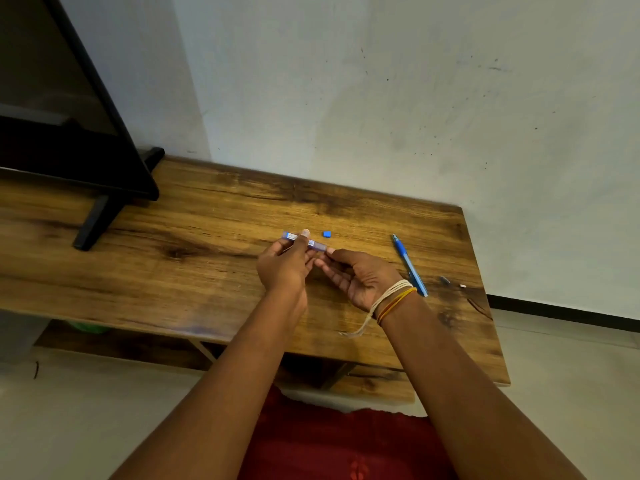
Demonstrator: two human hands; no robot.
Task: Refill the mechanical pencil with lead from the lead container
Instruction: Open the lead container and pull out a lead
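A slim lead container, clear purple with a blue end, is held above the wooden table near its middle. My left hand grips it with the thumb on top. My right hand pinches at the container's right end with thumb and fingertips; whether a lead is between them I cannot tell. A small blue cap lies on the table just behind the container. The blue mechanical pencil lies on the table to the right of my right hand, tip pointing away from me.
Two small parts, a grey one and a white one, lie right of the pencil near the table's right edge. A black screen on a stand occupies the back left. A wall runs behind the table.
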